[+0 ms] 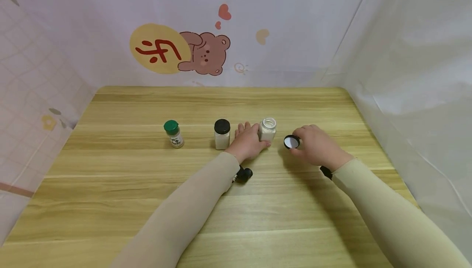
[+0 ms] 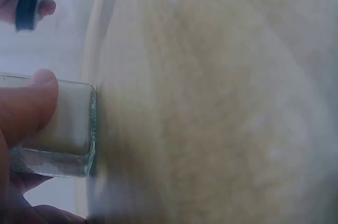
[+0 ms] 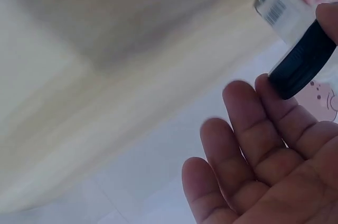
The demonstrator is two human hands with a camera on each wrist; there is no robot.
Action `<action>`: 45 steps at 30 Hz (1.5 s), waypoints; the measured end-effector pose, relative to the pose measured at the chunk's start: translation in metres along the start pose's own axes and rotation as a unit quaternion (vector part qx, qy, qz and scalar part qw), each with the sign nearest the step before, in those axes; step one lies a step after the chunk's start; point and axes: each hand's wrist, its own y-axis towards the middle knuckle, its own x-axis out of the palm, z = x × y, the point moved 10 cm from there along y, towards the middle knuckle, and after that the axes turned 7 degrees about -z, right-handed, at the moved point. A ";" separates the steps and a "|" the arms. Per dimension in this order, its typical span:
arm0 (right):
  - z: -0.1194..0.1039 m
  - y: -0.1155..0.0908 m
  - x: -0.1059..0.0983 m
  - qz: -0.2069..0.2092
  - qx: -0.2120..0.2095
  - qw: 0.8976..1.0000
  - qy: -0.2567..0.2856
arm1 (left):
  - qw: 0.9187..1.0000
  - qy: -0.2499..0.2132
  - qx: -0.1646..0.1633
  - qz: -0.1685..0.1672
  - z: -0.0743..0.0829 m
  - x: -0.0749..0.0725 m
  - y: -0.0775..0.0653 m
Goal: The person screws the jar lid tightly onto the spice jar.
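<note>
My left hand [image 1: 246, 141] grips an uncapped square glass jar [image 1: 268, 130] of white powder, which stands on the wooden table with its mouth upward. The left wrist view shows the thumb [image 2: 42, 100] lying across the jar's [image 2: 74, 118] side. To the right of it, my right hand [image 1: 318, 146] pinches a round black lid [image 1: 291, 141] between thumb and index finger, its white inner face turned toward the jar. In the right wrist view the other fingers [image 3: 245, 108] spread apart from the lid [image 3: 303, 63]. The lid is held apart from the jar.
A second jar with a black lid [image 1: 222, 127] stands just left of my left hand. Farther left is a small shaker with a green cap [image 1: 171, 127]. The wooden table [image 1: 121, 169] meets white printed sheeting [image 1: 295, 46] at the back and sides.
</note>
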 end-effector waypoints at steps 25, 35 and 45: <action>-0.002 0.032 -0.025 -0.013 0.017 1.000 0.000 | 1.000 -0.006 0.000 -0.010 0.001 0.002 0.002; -0.009 0.034 -0.028 -0.012 0.011 1.000 -0.007 | 1.000 -0.006 0.001 -0.010 -0.001 0.003 0.004; -0.013 0.035 -0.031 -0.013 0.012 1.000 -0.008 | 1.000 -0.001 0.002 -0.007 -0.002 0.002 0.003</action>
